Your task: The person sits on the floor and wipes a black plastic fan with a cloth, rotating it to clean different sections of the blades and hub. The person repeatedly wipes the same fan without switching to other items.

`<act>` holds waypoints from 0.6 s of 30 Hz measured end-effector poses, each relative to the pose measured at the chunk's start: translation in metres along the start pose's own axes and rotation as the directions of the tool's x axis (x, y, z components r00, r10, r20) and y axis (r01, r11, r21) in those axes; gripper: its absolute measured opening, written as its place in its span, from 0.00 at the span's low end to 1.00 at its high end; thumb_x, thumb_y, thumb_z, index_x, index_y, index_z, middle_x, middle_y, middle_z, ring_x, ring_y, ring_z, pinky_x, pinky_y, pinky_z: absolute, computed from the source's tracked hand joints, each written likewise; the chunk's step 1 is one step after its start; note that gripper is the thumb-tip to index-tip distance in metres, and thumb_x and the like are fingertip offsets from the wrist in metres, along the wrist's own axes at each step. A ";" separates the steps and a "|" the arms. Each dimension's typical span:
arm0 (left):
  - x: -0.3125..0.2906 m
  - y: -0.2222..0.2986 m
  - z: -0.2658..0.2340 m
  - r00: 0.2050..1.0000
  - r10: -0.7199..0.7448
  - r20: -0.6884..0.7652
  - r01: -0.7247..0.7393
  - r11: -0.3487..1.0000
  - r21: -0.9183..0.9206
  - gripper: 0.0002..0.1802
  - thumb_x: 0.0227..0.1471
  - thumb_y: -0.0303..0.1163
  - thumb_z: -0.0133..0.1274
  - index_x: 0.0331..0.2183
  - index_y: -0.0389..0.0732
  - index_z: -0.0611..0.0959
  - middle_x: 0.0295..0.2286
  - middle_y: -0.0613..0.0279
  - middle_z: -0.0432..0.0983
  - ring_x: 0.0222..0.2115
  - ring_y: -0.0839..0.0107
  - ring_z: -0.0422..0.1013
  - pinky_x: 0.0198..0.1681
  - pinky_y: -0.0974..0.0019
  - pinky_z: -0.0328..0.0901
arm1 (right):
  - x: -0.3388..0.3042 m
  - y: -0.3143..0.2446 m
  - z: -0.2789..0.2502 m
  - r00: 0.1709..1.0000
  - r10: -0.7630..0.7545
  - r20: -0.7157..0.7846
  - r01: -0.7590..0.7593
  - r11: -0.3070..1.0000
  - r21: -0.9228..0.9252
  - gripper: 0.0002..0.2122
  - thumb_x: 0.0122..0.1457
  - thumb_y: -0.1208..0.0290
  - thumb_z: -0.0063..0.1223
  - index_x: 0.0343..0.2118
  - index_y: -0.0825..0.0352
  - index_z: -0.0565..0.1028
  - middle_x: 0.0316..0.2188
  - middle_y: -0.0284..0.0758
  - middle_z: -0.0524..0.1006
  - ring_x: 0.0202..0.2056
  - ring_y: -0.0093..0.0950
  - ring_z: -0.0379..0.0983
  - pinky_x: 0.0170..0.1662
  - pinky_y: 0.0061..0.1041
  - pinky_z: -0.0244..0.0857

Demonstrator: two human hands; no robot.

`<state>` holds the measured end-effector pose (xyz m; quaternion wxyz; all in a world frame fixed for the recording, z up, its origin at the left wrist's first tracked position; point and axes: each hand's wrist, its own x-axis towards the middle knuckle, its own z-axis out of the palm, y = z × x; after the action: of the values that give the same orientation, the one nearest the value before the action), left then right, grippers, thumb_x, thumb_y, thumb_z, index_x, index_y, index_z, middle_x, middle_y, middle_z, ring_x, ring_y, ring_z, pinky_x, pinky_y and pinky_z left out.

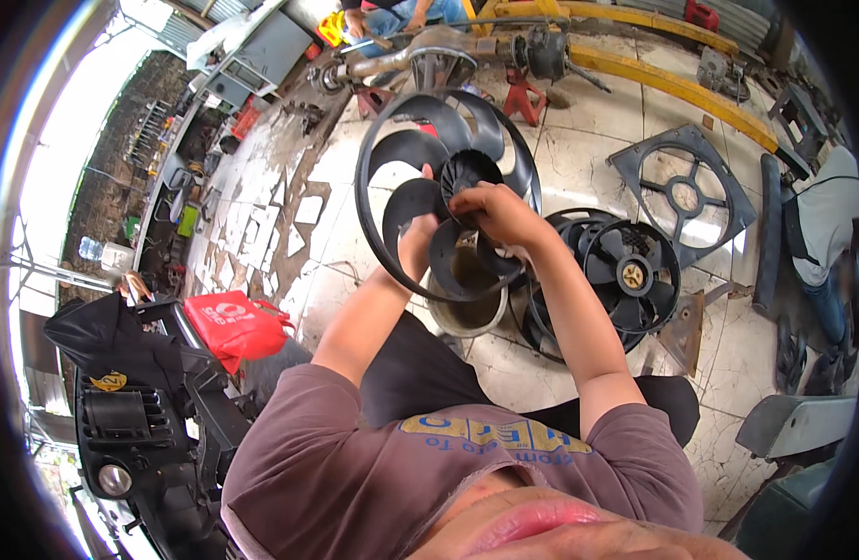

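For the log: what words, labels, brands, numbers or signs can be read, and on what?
Wording not copied here.
Red bag: white emblem, lettering.
Brown T-shirt: blue-and-yellow lettering.
Yellow sticker: small dark mark.
Held radiator fan: nothing legible.
Floor fan hub: too small to tell.

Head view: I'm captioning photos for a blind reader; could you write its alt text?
A person's left hand and right hand hold a large black ringed fan over a bucket. More fans and a squarish frame lie to the right; beyond, an axle rests on red stands.
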<state>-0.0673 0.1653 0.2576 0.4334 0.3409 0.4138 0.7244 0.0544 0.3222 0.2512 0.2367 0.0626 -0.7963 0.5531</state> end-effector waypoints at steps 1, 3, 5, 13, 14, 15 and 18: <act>-0.001 -0.001 -0.001 1.000 -0.006 -0.003 0.006 1.000 0.003 0.59 0.44 0.69 0.62 0.63 0.32 0.70 0.55 0.47 0.74 0.54 0.55 0.74 0.60 0.54 0.69 | 0.001 0.000 0.000 0.998 -0.060 -0.007 0.059 0.993 -0.103 0.18 0.49 0.86 0.60 0.44 0.65 0.82 0.34 0.37 0.85 0.41 0.35 0.77 0.47 0.32 0.70; -0.002 -0.008 0.000 1.000 -0.019 0.004 0.019 1.000 0.002 0.59 0.44 0.69 0.62 0.63 0.32 0.69 0.55 0.47 0.74 0.54 0.55 0.74 0.60 0.54 0.68 | -0.006 0.004 -0.002 0.999 -0.024 -0.036 0.021 0.998 -0.065 0.18 0.48 0.86 0.62 0.43 0.66 0.82 0.34 0.36 0.85 0.41 0.34 0.77 0.47 0.32 0.71; 0.001 -0.012 -0.001 1.000 -0.027 0.007 0.027 1.000 -0.002 0.59 0.44 0.69 0.62 0.63 0.32 0.69 0.55 0.47 0.74 0.54 0.55 0.74 0.60 0.54 0.68 | -0.008 0.008 -0.001 0.995 -0.070 -0.077 0.063 0.994 -0.092 0.18 0.45 0.87 0.64 0.41 0.66 0.83 0.32 0.36 0.85 0.39 0.33 0.78 0.45 0.30 0.72; 0.005 -0.029 0.005 0.998 -0.038 0.044 0.038 0.999 -0.008 0.59 0.44 0.70 0.62 0.63 0.32 0.69 0.56 0.47 0.74 0.54 0.55 0.74 0.60 0.54 0.68 | -0.033 0.042 0.027 0.983 0.144 -0.113 -0.127 0.981 0.148 0.18 0.47 0.86 0.62 0.44 0.72 0.79 0.36 0.40 0.85 0.42 0.29 0.84 0.47 0.26 0.76; 0.005 -0.029 0.006 0.998 -0.036 0.047 0.036 0.999 -0.006 0.60 0.44 0.70 0.62 0.63 0.32 0.69 0.56 0.48 0.74 0.54 0.55 0.74 0.60 0.54 0.68 | -0.033 0.041 0.027 0.984 0.139 -0.114 -0.123 0.982 0.142 0.18 0.47 0.86 0.63 0.44 0.72 0.79 0.36 0.40 0.85 0.42 0.29 0.85 0.47 0.26 0.76; 0.005 -0.028 0.006 0.998 -0.038 0.047 0.038 0.999 -0.002 0.60 0.44 0.70 0.62 0.63 0.32 0.69 0.56 0.48 0.74 0.55 0.55 0.74 0.60 0.54 0.68 | -0.034 0.040 0.027 0.984 0.135 -0.116 -0.119 0.984 0.136 0.18 0.47 0.86 0.64 0.44 0.72 0.79 0.36 0.40 0.85 0.42 0.29 0.85 0.46 0.26 0.76; 0.001 -0.027 0.005 0.996 -0.055 0.072 0.055 0.998 0.012 0.60 0.44 0.70 0.62 0.63 0.32 0.69 0.56 0.48 0.74 0.55 0.55 0.74 0.60 0.54 0.68 | -0.036 0.043 0.024 0.986 0.119 -0.117 -0.107 0.989 0.104 0.18 0.47 0.85 0.65 0.45 0.72 0.79 0.37 0.40 0.86 0.42 0.29 0.85 0.46 0.26 0.76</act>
<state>-0.0540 0.1756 0.2361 0.4662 0.3574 0.4106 0.6974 0.0632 0.3109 0.1916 0.2501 -0.0054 -0.7545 0.6067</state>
